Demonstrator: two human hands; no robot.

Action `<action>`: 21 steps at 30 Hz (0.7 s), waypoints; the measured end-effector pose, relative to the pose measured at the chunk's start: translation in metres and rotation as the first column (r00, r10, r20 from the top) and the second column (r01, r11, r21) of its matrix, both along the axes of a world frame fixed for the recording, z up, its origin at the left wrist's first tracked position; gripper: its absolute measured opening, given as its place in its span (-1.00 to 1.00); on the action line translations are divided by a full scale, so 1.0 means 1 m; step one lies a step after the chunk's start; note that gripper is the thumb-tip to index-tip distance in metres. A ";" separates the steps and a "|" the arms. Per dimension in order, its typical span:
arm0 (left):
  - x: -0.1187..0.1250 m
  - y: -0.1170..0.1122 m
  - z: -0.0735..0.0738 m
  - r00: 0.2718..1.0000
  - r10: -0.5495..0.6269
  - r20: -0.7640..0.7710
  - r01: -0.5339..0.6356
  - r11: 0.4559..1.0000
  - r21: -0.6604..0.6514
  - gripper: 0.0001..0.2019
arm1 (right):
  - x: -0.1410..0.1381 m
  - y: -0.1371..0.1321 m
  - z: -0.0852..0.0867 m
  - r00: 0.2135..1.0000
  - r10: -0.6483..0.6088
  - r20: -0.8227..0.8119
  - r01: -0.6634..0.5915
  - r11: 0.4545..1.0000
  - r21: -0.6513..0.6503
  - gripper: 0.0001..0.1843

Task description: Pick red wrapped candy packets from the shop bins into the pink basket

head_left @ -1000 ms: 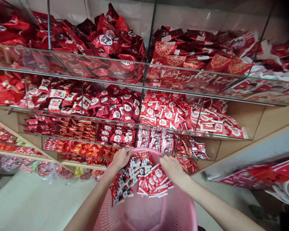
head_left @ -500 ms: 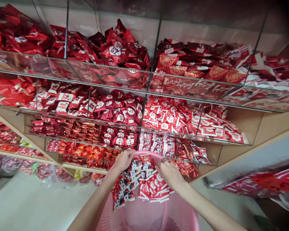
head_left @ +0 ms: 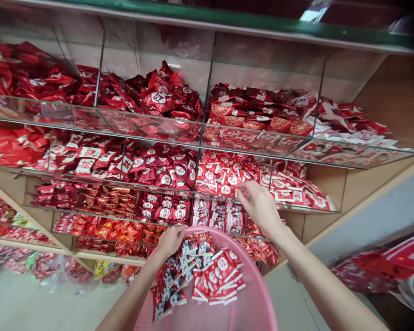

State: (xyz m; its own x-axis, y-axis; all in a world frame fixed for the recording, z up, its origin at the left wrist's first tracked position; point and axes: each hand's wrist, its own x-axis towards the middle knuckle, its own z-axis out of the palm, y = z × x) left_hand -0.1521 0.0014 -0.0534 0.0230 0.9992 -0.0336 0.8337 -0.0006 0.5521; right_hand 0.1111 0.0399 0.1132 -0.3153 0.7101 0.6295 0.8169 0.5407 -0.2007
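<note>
My left hand (head_left: 170, 240) grips the far rim of a pink plastic basket (head_left: 255, 299) at the bottom centre. Red and white snack packets (head_left: 214, 276) lie heaped inside it, some with black-and-white prints. My right hand (head_left: 258, 204) is raised to the second glass shelf. Its fingers are curled in a pinch at the front glass edge of the bin of red packets with white round labels (head_left: 224, 177). Whether a packet is in the pinch I cannot make out.
Tiered glass shelves (head_left: 152, 122) divided into bins hold piles of red packets (head_left: 162, 99) from top to bottom. A wooden frame (head_left: 365, 184) bounds the shelves on the right. More packets (head_left: 400, 266) sit at lower right. Pale floor (head_left: 37, 299) lies at lower left.
My right hand left the basket rim and rose up to the second shelf's bin of red packets. The view tilted upward. My left hand stayed on the basket rim.
</note>
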 end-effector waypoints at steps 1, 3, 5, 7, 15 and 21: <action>0.000 0.000 0.000 1.000 0.004 0.005 -0.004 1.000 0.002 -0.56 | 0.001 0.007 0.003 1.000 0.001 0.020 -0.001 1.000 0.028 -0.78; 0.002 0.000 0.000 1.000 0.012 0.005 -0.012 1.000 0.003 -0.57 | 0.000 0.019 0.007 0.996 0.006 0.093 -0.013 0.997 0.074 -0.73; 0.003 -0.001 0.001 1.000 0.024 -0.014 -0.024 1.000 -0.007 -0.58 | -0.003 0.028 0.011 0.985 -0.011 0.171 -0.005 0.996 0.094 -0.67; 0.004 -0.001 0.002 0.999 0.036 -0.036 -0.037 0.999 -0.022 -0.59 | -0.007 0.034 0.015 0.970 -0.051 0.236 0.035 0.997 0.074 -0.64; 0.004 -0.002 0.003 0.998 0.040 -0.046 -0.041 0.999 -0.008 -0.60 | -0.013 0.040 0.018 0.954 -0.057 0.294 0.048 0.998 0.036 -0.57; 0.005 -0.004 0.004 0.999 0.025 -0.026 -0.025 1.000 -0.013 -0.58 | 0.000 0.009 0.019 0.974 0.138 -0.178 -0.129 0.990 0.061 -0.47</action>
State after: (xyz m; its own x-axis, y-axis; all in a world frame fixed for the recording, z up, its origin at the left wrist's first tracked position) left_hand -0.1467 -0.0021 -0.0493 -0.0032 0.9989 -0.0475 0.8476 0.0280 0.5299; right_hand 0.1114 0.0494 0.1319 -0.2826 0.6362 0.7179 0.6892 0.6552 -0.3094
